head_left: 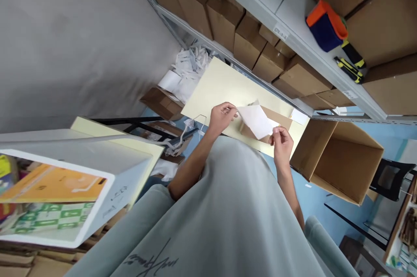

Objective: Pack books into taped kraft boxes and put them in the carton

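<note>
A small white paper sheet [255, 120] is stretched between my hands above a pale yellow tabletop [208, 90]. My left hand [223, 117] pinches its left corner between thumb and fingers. At the opposite end, my right hand [282, 141] has its fingers closed on the right edge. Behind and partly under the paper lies a flat-looking brown cardboard piece or box [278, 118], mostly covered by the paper. Another white slip [299, 117] rests at the right end of the table.
Shelves of brown cartons [249, 35] rise beyond the table. An upper shelf holds an orange and blue roll [325, 27] and a yellow-black utility knife [349, 69]. To the right stands an open carton [348, 159]; at left are a white bin [120, 194] and crumpled white scraps [192, 64].
</note>
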`<state>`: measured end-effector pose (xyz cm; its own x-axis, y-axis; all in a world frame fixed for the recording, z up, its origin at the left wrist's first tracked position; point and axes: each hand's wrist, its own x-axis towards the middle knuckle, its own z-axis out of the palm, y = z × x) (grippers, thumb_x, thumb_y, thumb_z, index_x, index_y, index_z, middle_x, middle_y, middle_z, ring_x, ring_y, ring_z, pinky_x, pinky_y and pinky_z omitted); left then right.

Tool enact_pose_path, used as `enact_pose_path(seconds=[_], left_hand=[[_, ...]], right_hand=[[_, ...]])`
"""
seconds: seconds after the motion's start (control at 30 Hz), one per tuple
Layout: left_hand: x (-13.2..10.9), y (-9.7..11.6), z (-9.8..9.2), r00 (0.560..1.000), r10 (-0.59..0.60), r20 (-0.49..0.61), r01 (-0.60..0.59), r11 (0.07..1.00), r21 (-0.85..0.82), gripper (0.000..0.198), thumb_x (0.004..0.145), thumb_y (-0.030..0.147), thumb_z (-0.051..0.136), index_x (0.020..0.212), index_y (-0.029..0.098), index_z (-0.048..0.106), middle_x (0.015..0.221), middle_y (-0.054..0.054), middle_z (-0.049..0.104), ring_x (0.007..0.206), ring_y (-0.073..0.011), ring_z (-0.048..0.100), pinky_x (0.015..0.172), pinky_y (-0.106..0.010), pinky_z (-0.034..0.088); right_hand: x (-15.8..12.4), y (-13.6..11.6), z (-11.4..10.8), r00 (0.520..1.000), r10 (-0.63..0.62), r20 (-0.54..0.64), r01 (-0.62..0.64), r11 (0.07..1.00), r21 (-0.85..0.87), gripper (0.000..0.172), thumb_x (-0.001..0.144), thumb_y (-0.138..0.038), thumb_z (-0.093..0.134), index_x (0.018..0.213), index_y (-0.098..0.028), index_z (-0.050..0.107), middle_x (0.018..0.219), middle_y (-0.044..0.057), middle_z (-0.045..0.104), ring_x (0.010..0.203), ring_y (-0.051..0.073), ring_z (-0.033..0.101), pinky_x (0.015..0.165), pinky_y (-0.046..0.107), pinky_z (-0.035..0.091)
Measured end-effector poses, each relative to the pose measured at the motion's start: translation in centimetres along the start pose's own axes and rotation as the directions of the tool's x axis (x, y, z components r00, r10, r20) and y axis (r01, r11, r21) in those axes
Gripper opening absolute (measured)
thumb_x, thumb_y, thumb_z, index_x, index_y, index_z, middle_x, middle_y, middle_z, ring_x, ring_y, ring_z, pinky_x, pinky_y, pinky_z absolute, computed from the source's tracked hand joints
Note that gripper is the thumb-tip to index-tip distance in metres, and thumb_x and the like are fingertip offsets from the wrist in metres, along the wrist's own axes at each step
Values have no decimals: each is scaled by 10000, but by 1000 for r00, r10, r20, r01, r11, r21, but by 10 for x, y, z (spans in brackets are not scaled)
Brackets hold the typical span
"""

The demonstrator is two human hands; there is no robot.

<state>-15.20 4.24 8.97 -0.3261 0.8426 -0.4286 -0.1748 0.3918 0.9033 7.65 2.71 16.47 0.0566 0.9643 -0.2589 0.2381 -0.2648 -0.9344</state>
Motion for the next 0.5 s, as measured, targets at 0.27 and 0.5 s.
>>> enact_pose_path(seconds=[0.27, 0.5], left_hand=[[140, 61, -131, 905, 39, -425, -55, 998, -25, 209, 843, 351, 679, 744, 205, 567, 677, 56, 593, 546, -92, 654, 500, -179, 426], [249, 141, -203, 821, 160, -547, -82, 983, 165, 221, 1089, 149, 400, 908, 152, 527, 799, 35, 595, 706, -63, 677, 644, -156, 499]], right_hand=[[-33, -10, 42, 974, 97, -206, -79, 992, 96, 388, 927, -589, 772, 824, -233, 659, 638, -46, 557, 572, 139, 522, 589, 287, 442], [-60, -18, 70, 919, 151, -365, -92, 980, 174, 440, 898, -634, 791, 816, -230, 637, 682, -33, 599, 542, 139, 562, 543, 284, 470]])
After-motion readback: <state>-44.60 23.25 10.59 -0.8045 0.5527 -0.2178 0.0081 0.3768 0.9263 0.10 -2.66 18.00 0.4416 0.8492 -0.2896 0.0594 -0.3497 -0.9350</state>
